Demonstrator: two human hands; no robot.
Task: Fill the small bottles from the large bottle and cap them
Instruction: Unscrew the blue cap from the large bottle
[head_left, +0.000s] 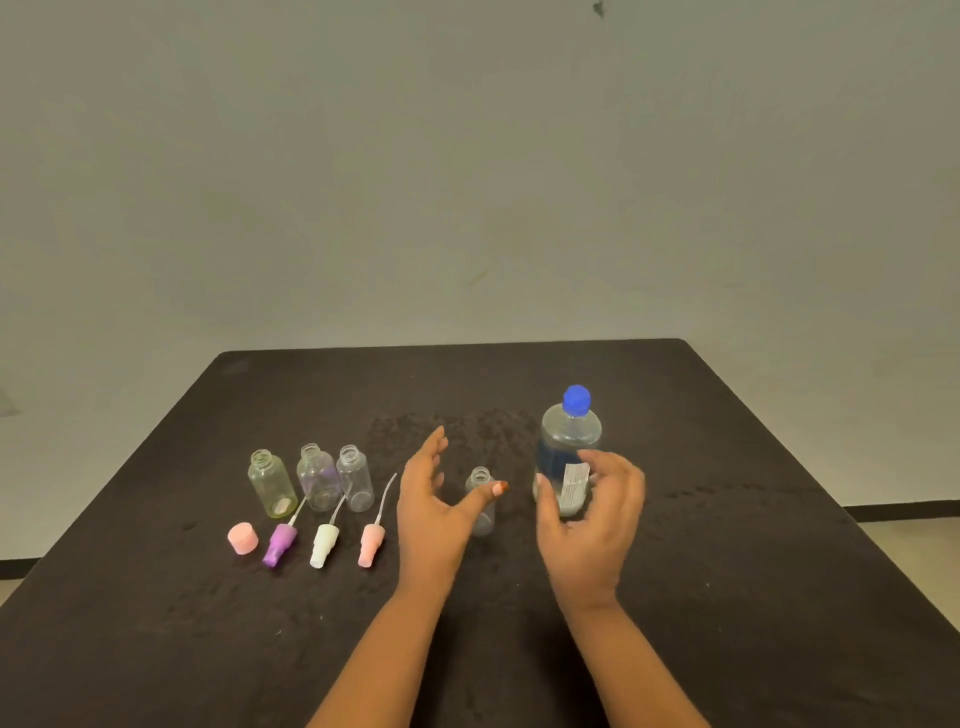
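One head-worn, wide-angle camera gives us our only view. We look forward and down from the near side of the dark surface, close enough that both forearms rise into frame from the bottom edge. The large bottle stands just right of centre, within arm's reach. Beyond the far edge, the plain wall fills our upper half.

Right hand cupped before large bottle; left hand spread.
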